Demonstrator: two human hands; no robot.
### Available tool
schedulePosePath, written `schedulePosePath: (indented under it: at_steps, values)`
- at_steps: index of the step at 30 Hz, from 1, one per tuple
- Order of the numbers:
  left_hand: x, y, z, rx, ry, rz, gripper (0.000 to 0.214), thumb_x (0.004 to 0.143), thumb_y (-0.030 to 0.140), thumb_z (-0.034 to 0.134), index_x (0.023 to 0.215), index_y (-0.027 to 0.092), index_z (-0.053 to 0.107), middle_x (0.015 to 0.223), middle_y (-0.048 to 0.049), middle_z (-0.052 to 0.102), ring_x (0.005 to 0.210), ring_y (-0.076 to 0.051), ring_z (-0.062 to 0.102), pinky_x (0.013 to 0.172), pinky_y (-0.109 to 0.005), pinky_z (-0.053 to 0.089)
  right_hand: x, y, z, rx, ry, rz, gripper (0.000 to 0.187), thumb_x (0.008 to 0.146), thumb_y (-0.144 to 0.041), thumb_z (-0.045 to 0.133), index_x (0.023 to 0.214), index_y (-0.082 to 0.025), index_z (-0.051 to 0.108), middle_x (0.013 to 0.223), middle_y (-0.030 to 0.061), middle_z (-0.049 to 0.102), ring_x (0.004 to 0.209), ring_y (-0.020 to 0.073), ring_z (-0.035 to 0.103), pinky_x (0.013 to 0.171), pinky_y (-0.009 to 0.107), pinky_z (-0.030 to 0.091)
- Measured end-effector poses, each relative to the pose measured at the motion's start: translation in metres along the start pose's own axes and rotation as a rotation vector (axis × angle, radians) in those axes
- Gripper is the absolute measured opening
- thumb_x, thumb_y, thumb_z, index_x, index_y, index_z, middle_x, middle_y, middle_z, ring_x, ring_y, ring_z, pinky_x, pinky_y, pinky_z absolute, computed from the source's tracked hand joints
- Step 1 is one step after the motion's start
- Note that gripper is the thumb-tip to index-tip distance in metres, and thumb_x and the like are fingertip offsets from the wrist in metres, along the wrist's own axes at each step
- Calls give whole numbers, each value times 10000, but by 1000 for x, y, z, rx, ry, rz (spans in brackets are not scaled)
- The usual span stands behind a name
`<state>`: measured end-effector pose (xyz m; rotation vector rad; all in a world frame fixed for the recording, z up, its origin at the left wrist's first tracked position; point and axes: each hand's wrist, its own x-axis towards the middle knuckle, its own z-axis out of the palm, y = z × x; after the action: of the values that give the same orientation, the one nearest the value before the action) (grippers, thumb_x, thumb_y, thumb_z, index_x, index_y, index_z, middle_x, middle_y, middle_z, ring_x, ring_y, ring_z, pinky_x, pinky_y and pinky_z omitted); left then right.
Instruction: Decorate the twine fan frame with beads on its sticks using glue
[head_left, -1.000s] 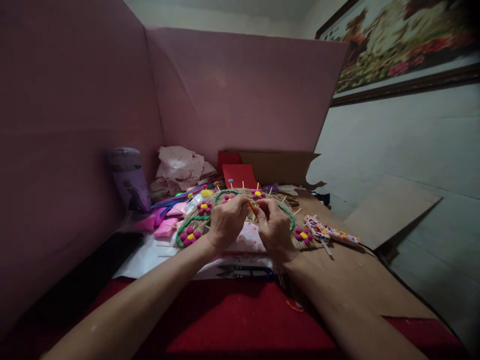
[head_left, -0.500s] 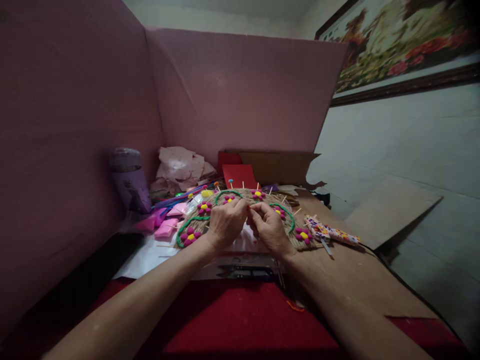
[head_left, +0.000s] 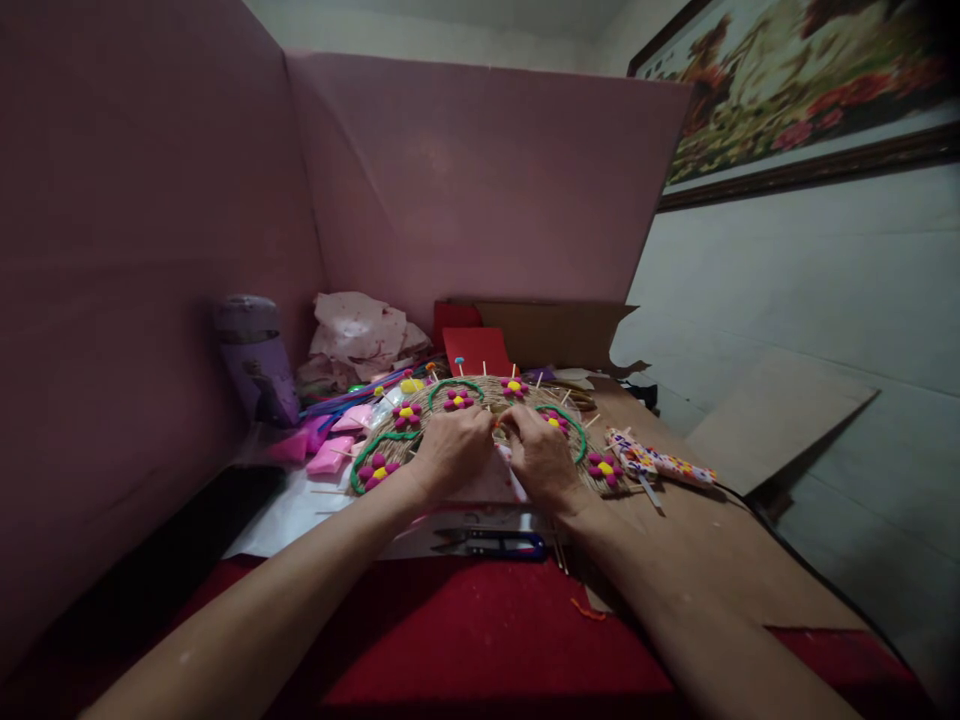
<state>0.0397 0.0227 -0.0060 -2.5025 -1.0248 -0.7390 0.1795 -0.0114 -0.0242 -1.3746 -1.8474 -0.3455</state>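
A round woven jute mat (head_left: 480,395) lies on the table, trimmed with pink-and-yellow flowers, green cord loops and upright toothpicks. My left hand (head_left: 450,452) and my right hand (head_left: 541,455) rest on its near half, fingertips meeting at the middle. Both hands are closed in a pinch round a small orange piece (head_left: 496,423) that barely shows between them. A white dotted piece under my hands is mostly hidden.
Small thread snips (head_left: 495,543) lie just in front of my wrists on the red cloth (head_left: 465,640). A purple cup (head_left: 259,360) stands at the left by the pink screen. Pink pieces (head_left: 330,455), crumpled paper (head_left: 360,330), red card (head_left: 476,348) and patterned tubes (head_left: 660,465) surround the mat.
My right hand has lowered the orange piece onto the mat, and both hands have closed in together over the centre.
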Motion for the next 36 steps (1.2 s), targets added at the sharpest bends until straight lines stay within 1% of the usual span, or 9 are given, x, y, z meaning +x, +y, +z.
schedulePosePath:
  at_steps: [4,7,12,16,18,21,26,31,36]
  values:
    - [3,-1,-3,-224,5,-66,193,757,155,432,711,134,618,693,-65,633,626,-155,550,578,-260,374,1,2,0,60,15,-23,179,815,-94,382,800,-192,531,788,41,567,726,170,521,633,249,337]
    - [6,-1,-6,-620,8,-196,153,683,119,463,607,139,594,580,-20,587,555,-112,510,538,-224,363,3,1,-1,138,18,-27,160,811,-104,393,770,-192,521,757,29,560,698,158,512,623,241,337]
    - [10,5,-2,-1417,-35,-575,86,641,199,530,576,144,543,462,34,517,339,-62,388,358,-194,284,3,-5,-2,309,58,55,152,827,-140,397,730,-194,501,610,-17,526,562,123,494,557,217,334]
    - [9,9,5,-1655,29,-673,71,614,197,567,585,138,541,496,26,544,365,-62,421,349,-181,302,0,-7,2,341,80,68,149,829,-151,395,762,-190,521,658,2,580,608,131,531,579,216,357]
    - [8,8,5,-1607,-19,-631,84,631,203,561,590,131,550,507,17,551,373,-62,430,357,-180,309,-1,-6,2,274,75,72,151,819,-136,398,767,-191,529,675,7,593,629,137,535,583,220,348]
    - [8,5,2,-1328,-94,-532,131,678,221,536,596,126,572,470,23,527,361,-57,418,373,-176,299,-1,-4,-2,68,51,77,153,795,-112,420,780,-204,542,698,-1,594,637,142,523,564,232,302]
    - [11,-4,-3,-814,16,-278,164,704,149,503,623,119,641,543,-5,586,507,-78,482,491,-183,340,1,-3,-11,-181,-10,-21,125,787,-127,462,803,-214,550,787,16,585,725,158,506,578,251,261]
    - [10,-14,3,-722,-20,-154,176,721,161,500,725,128,673,635,-24,634,584,-100,519,549,-198,358,4,-3,-11,-244,-47,-82,149,779,-97,450,794,-203,554,783,29,567,701,161,463,611,259,263]
    - [9,-12,5,-602,-27,-130,200,712,126,458,656,143,649,617,-19,619,576,-103,498,553,-213,337,4,0,-8,-231,-44,-98,146,767,-94,452,781,-195,557,771,41,567,697,172,466,638,274,279]
